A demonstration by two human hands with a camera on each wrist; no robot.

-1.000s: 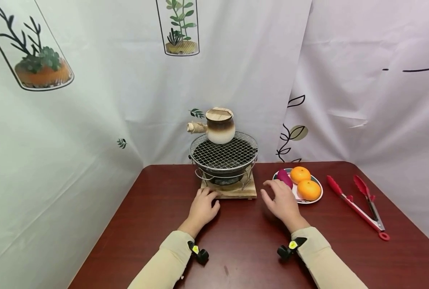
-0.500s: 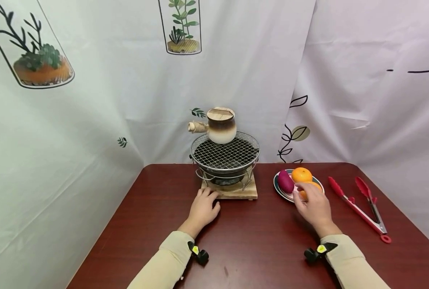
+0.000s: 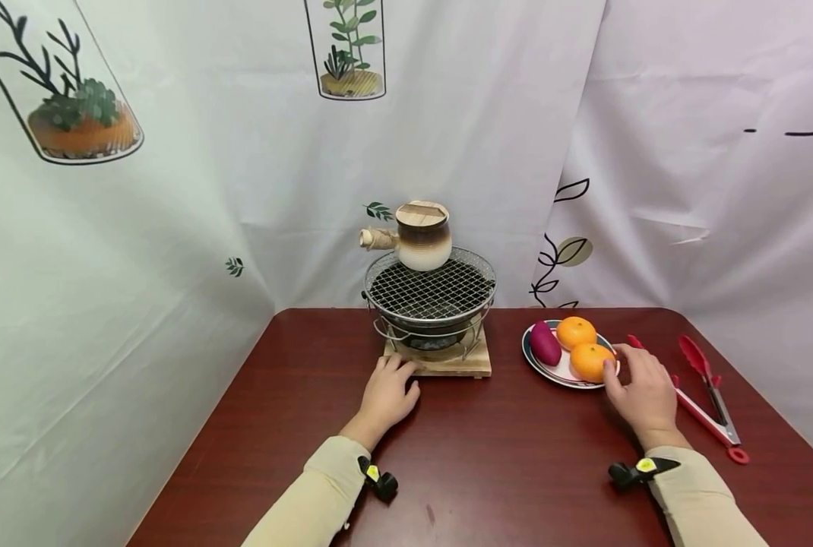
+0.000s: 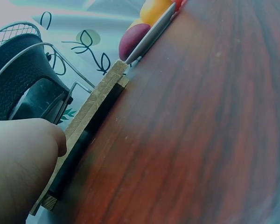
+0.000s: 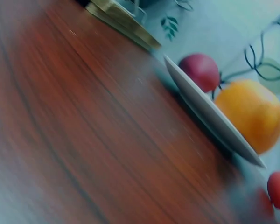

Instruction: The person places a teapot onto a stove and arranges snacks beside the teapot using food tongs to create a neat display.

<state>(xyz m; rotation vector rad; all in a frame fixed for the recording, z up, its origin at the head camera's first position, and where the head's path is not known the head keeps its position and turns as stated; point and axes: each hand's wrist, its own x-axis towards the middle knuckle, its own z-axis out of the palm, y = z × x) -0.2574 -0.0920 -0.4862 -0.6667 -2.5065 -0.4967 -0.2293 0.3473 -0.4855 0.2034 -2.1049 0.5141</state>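
Note:
My left hand (image 3: 387, 391) rests with loosely bent fingers at the front left edge of the wooden board (image 3: 457, 367). That board carries a round grill (image 3: 434, 292) with a wire rack. Over at the right, my right hand (image 3: 642, 391) is beside the plate (image 3: 550, 371), thumb close to the nearer orange (image 3: 589, 362); whether it touches is unclear. A second orange (image 3: 576, 333) and a purple oval piece of produce (image 3: 545, 344) share the plate. Red-tipped tongs (image 3: 703, 414) lie spread beyond the right hand, which partly covers one arm of them.
A small brown-and-white pot (image 3: 424, 247) with wooden lid and wrapped side handle stands toward the back of the grill rack. White curtains (image 3: 174, 251) with plant prints hang close behind and beside the dark red table (image 3: 502, 471).
My right hand has swung rightward from near the board, past the front of the plate, to its right side. The left hand stays at the board. The head view has shifted slightly.

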